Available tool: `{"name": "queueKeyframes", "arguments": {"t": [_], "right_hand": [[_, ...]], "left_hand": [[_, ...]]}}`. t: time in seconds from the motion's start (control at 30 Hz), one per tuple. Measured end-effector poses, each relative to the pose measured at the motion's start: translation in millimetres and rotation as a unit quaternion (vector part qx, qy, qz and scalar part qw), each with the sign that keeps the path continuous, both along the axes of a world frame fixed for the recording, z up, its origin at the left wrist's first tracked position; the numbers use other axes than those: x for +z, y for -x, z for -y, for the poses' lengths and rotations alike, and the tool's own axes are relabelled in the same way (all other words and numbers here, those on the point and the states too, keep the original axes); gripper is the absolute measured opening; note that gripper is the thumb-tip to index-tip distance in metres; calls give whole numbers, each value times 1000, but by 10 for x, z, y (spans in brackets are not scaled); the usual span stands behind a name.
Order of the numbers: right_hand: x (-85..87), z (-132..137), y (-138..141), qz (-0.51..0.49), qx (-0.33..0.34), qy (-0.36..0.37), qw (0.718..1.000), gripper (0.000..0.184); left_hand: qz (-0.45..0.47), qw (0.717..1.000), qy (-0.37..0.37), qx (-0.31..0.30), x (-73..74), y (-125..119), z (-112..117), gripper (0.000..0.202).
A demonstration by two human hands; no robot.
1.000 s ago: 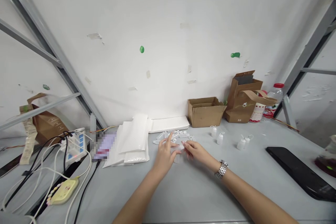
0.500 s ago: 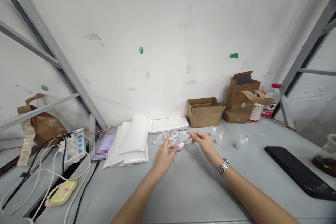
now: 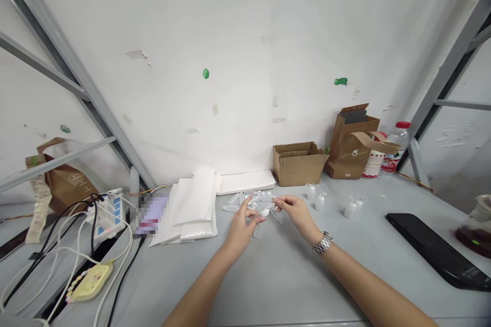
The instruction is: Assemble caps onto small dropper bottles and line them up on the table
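Moved slightly since half a second ago: right hand [image 3: 298,214], a touch lower and closer to left. Pinched between thumb and fingers of left hand [image 3: 241,227]: bottle [image 3: 264,213], over the table [image 3: 291,281], tilted toward the right hand, thin strap [image 3: 277,218] trailing rightward. Raised, spread from the left thumb: one finger. Drawn near each other beside the bottle: right thumb and forefinger; cannot tell whether pinching the strap.

Could twist out of the grip if tugged sideways, given so small a hold. Could also snag the strap on loose parts [image 3: 264,197] just behind, dragging some along. Worth watching below the left thumb: clear piece [image 3: 257,232], unclear whether bottle or separate, possibly knocked if lowered carelessly. Apt to topple if brushed by the right hand: standing bottles [image 3: 320,203].
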State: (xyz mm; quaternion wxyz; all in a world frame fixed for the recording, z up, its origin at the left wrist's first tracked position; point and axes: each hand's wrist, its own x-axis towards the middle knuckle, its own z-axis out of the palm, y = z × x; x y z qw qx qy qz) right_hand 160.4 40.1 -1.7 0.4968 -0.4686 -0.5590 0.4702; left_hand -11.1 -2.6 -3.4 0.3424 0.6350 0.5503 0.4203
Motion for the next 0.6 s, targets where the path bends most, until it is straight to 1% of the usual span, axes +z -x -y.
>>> {"name": "queueKeyframes", "arguments": {"t": [0.07, 0.27, 0.4, 0.6], "right_hand": [[-4, 8, 3, -4, 2, 6, 1000, 35], [-4, 56, 40, -35, 57, 30, 997, 40], [-16, 69, 54, -44, 61, 41, 996, 39], [-28, 73, 53, -51, 73, 38, 995, 39]], "left_hand": [[2, 1000, 1, -1, 3, -3, 2, 60], [11, 1000, -7, -19, -2, -9, 12, 60], [6, 1000, -7, -15, -19, -6, 8, 61], [-3, 1000, -7, -15, -19, -3, 0, 60]]}}
